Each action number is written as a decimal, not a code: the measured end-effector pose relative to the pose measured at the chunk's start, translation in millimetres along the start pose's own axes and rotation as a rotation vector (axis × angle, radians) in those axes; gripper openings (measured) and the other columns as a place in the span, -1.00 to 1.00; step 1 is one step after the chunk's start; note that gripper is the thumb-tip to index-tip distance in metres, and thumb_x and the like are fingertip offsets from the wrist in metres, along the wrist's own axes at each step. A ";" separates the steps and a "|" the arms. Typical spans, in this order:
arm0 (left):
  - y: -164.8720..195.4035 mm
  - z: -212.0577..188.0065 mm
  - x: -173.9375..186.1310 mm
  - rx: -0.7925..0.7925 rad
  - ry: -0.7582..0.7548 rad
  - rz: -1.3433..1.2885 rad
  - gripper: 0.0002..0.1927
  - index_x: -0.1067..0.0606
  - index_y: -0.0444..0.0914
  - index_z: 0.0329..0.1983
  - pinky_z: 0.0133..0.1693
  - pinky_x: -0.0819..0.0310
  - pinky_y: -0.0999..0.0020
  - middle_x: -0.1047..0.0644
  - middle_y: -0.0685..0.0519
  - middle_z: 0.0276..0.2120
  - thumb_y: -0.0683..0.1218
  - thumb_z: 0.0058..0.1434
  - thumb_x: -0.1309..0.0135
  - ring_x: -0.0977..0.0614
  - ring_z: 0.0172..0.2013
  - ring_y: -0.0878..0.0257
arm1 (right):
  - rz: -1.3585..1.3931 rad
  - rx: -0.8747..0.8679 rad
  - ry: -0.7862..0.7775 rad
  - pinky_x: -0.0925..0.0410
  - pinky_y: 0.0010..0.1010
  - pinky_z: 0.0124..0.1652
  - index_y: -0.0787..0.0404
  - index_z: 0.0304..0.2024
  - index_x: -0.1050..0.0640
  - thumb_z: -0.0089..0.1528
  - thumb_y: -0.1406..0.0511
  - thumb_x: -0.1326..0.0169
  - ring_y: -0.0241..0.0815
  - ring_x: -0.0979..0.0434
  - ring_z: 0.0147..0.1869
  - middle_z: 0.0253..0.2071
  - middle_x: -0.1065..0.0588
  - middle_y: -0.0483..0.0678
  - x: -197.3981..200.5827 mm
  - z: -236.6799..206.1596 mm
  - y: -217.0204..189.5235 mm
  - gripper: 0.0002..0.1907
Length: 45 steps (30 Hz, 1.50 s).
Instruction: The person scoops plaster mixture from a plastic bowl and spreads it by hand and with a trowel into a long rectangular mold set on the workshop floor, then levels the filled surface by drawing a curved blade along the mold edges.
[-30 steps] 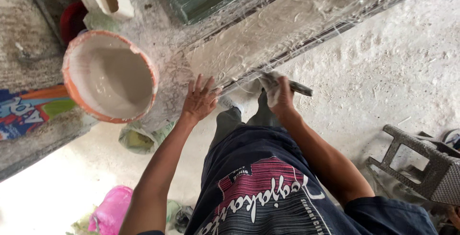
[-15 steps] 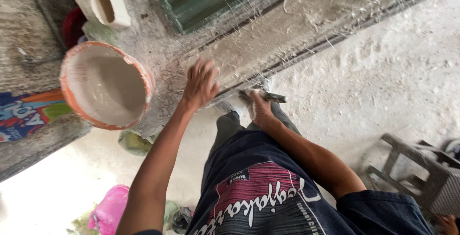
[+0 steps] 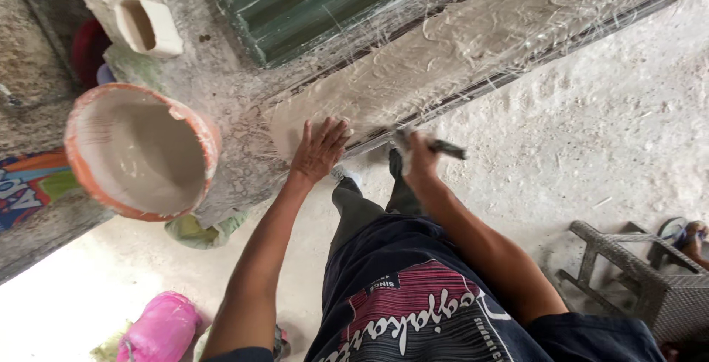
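Pressing flat, left hand (image 3: 319,149) spreads open on wet slab (image 3: 473,44) — right hand (image 3: 418,156) grips tool (image 3: 443,146) beside.

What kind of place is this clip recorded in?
Probably an outdoor plastering or casting yard: a long slab coated in wet grey plaster, an orange bucket caked with the same mix, and dusty white ground underfoot.

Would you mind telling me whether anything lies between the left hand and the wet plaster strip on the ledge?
Nothing visible does: the left hand lies flat on the near end of the plaster strip. The orange bucket sits off to its side, and the right hand grips a dark tool beside it.
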<state>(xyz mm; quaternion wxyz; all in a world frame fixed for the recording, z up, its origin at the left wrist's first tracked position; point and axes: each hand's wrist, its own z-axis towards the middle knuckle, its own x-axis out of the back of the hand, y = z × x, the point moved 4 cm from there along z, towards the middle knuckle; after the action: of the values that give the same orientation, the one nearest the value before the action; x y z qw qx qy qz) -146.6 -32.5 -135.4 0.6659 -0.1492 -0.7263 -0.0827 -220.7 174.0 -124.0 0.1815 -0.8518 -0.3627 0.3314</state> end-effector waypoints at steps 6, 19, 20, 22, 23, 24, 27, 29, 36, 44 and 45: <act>38.8 69.8 8.5 -0.061 0.048 0.042 -0.36 -0.08 0.09 0.62 0.45 0.30 -0.25 0.05 0.28 0.60 0.25 0.52 0.28 0.09 0.56 0.12 | 0.001 0.192 0.003 -0.50 0.03 0.11 0.21 -0.04 -0.29 0.28 0.45 -0.19 0.04 -0.62 -0.08 -0.13 -0.48 0.06 26.5 53.3 -103.9 -0.66; 129.6 230.6 39.3 -0.125 0.076 0.065 -0.36 -0.04 0.08 0.63 0.45 0.27 -0.26 0.12 0.24 0.61 0.20 0.52 0.24 0.11 0.57 0.11 | -0.012 0.294 -0.022 -0.53 0.00 0.00 0.17 -0.24 -0.38 0.24 0.45 -0.24 0.01 -0.63 -0.16 -0.25 -0.49 0.00 53.6 111.4 -220.4 -0.75; 135.2 241.6 41.1 -0.129 0.081 0.065 -0.36 -0.04 0.06 0.63 0.44 0.27 -0.26 0.12 0.23 0.61 0.20 0.52 0.25 0.12 0.57 0.11 | -0.015 0.321 -0.030 -0.55 0.01 0.00 0.17 -0.25 -0.38 0.24 0.44 -0.24 -0.01 -0.63 -0.16 -0.25 -0.49 -0.01 55.5 118.9 -236.0 -0.75; 148.7 265.9 47.3 -0.129 0.089 0.057 -0.35 -0.04 0.03 0.63 0.44 0.27 -0.27 0.13 0.22 0.60 0.22 0.52 0.25 0.13 0.56 0.12 | -0.035 0.374 -0.049 -0.59 0.02 0.00 0.17 -0.25 -0.39 0.25 0.43 -0.25 -0.03 -0.63 -0.16 -0.26 -0.47 -0.04 58.7 134.4 -272.7 -0.74; 153.8 275.8 50.3 -0.128 0.091 0.069 -0.35 -0.03 0.04 0.63 0.44 0.27 -0.27 0.13 0.22 0.60 0.22 0.52 0.26 0.13 0.56 0.12 | -0.033 0.388 -0.043 -0.59 0.01 0.00 0.18 -0.25 -0.39 0.25 0.43 -0.25 -0.04 -0.63 -0.17 -0.26 -0.47 -0.03 60.3 142.6 -288.5 -0.75; 161.3 286.7 53.2 -0.126 0.093 0.076 -0.34 -0.03 0.04 0.63 0.43 0.27 -0.27 0.13 0.22 0.60 0.22 0.51 0.26 0.14 0.56 0.12 | -0.035 0.403 -0.036 -0.59 0.00 0.00 0.18 -0.24 -0.39 0.26 0.42 -0.25 -0.05 -0.62 -0.17 -0.25 -0.48 -0.03 62.9 150.5 -305.1 -0.76; 179.6 328.0 64.4 -0.131 0.106 0.091 -0.35 -0.02 0.04 0.63 0.44 0.29 -0.25 0.14 0.21 0.61 0.22 0.52 0.27 0.15 0.56 0.10 | -0.051 0.421 -0.034 -0.60 -0.01 -0.01 0.19 -0.24 -0.39 0.26 0.42 -0.24 -0.06 -0.62 -0.18 -0.25 -0.49 -0.02 69.3 173.9 -349.7 -0.76; 199.2 354.9 72.2 -0.122 0.090 0.110 -0.34 -0.01 0.05 0.63 0.44 0.29 -0.24 0.15 0.21 0.60 0.23 0.51 0.28 0.17 0.56 0.10 | -0.059 0.426 -0.034 -0.59 -0.02 -0.03 0.18 -0.26 -0.38 0.25 0.44 -0.24 -0.07 -0.61 -0.20 -0.25 -0.48 -0.02 75.3 189.5 -378.6 -0.75; 255.3 446.9 94.4 -0.057 0.130 0.219 -0.34 0.02 0.05 0.65 0.47 0.34 -0.21 0.17 0.22 0.62 0.26 0.54 0.34 0.19 0.57 0.09 | -0.056 0.475 -0.139 -0.58 -0.12 -0.02 0.22 -0.19 -0.40 0.27 0.44 -0.24 -0.16 -0.59 -0.15 -0.18 -0.46 0.00 96.3 241.3 -476.0 -0.77; 316.6 567.5 126.2 -0.084 0.153 0.165 -0.33 0.00 0.01 0.64 0.46 0.30 -0.22 0.14 0.20 0.61 0.24 0.53 0.31 0.15 0.56 0.12 | -0.183 0.492 -0.186 -0.58 -0.06 -0.03 0.23 -0.20 -0.42 0.23 0.39 -0.23 -0.15 -0.61 -0.16 -0.21 -0.49 -0.02 104.2 286.3 -584.9 -0.78; 324.6 581.0 128.3 -0.083 0.148 0.150 -0.33 0.00 0.02 0.64 0.46 0.29 -0.21 0.14 0.21 0.61 0.24 0.53 0.31 0.14 0.57 0.13 | -0.160 0.459 -0.184 -0.57 -0.07 -0.03 0.21 -0.20 -0.42 0.22 0.39 -0.21 -0.15 -0.62 -0.16 -0.21 -0.50 -0.04 107.2 295.2 -600.5 -0.79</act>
<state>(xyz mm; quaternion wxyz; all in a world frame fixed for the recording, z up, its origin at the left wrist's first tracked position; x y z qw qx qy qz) -597.0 472.1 -91.5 0.7152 -0.2242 -0.6579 -0.0734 -669.6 676.4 -51.3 0.3619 -0.7232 -0.3590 0.4659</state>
